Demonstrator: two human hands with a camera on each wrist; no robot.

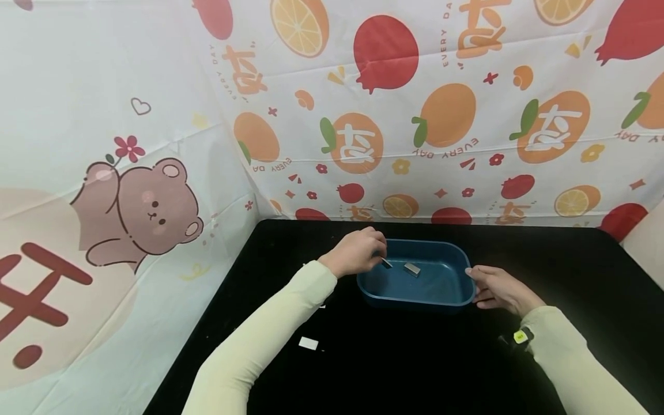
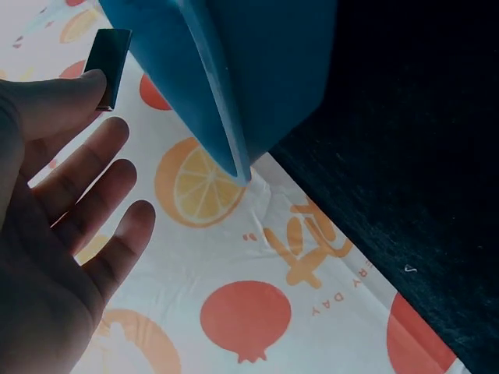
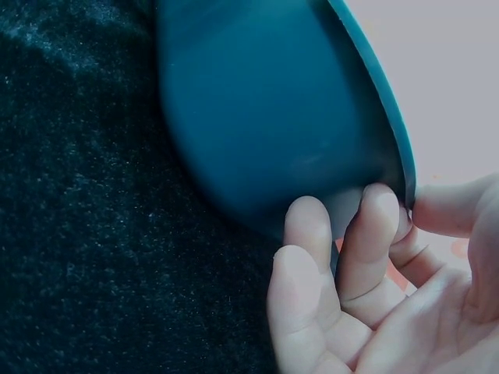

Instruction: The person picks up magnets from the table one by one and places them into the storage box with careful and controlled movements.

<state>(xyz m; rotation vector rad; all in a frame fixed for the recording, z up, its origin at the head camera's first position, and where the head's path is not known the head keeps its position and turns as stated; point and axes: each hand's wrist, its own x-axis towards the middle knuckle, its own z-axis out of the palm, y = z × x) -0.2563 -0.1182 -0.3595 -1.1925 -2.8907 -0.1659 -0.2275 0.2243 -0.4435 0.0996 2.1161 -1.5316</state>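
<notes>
Blue tray [image 1: 441, 289], smooth, oblong, round-cornered; contents: one metallic block [image 1: 412, 269], near centre. Left hand [image 1: 357, 252], at the tray's ten o'clock: thumb and forefinger pinching a flat, rectangular slab [image 2: 110, 58], remaining fingers loosely extended. Right hand [image 1: 502, 289], at three o'clock: gripping the rim between thumb and fingers. Table [image 1: 394, 363]: black, napped cloth. White tag [image 1: 308, 343], rectangular, at eight o'clock from the tray.

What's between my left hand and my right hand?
In the head view, the blue tray lies between your left hand and right hand, with a small block inside it. Your left hand pinches another piece.
</notes>
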